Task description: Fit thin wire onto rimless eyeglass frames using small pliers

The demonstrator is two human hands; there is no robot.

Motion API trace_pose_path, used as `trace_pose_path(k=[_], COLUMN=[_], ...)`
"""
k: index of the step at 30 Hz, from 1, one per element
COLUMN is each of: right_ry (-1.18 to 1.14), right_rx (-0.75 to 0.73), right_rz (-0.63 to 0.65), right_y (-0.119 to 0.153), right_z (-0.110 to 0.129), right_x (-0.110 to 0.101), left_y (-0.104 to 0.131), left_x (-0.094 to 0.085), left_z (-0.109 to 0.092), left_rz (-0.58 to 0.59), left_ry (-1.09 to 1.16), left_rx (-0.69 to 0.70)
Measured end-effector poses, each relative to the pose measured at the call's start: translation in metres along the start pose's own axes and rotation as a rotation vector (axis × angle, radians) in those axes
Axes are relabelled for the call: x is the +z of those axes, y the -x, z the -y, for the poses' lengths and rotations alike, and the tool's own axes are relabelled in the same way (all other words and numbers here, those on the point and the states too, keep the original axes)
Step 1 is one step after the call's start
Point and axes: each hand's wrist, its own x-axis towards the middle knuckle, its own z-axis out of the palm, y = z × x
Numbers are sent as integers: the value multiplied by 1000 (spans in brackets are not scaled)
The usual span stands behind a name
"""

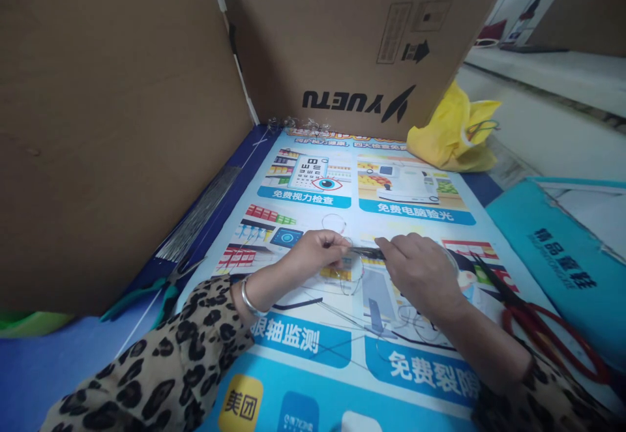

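My left hand [320, 253], with a silver bangle at the wrist, pinches a thin wire piece [360, 282] whose loops stand above and hang below the fingertips. My right hand [420, 272] is closed round dark pliers [364, 251]; their jaws point left and meet the wire at my left fingertips. Exactly how the jaws sit on the wire is too small to make out. Under both hands lies a printed poster [313, 373]. Loose thin wires [337, 315] lie on it below my hands, and more coiled wire [418, 321] is by my right wrist.
Cardboard panels [342, 41] stand at the left and back. Red-handled scissors [552, 341] and a turquoise box [562, 249] are on the right, a yellow bag [454, 132] behind. Green-handled pliers [166, 295] and a bundle of straight wires [198, 214] lie at left.
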Motion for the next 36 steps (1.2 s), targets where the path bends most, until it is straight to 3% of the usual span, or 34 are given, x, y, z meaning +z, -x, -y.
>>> trace_pose_path(k=[12,17,21,23,27,36], right_ry=[-78,-260,-522,-649,-761,-772], right_rx=[33,222,445,489,469,447], right_rz=[115,144,143,134,89,51], right_y=[-2,-3,-6,-7,-9,-8], right_z=[2,6,8,10,16,17], right_x=[-4,0,-1,-4,-10,-8], left_y=[-3,-4,-5,-5,-3,-1], left_x=[-4,-8,-11,-11,-8,-4], left_z=[1,2,3,3,2,-1], left_rz=[67,65,6,2,45,50], left_ry=[-65,79,207,246,311,320], left_rx=[-22,-52,-70,-88,-122,-161])
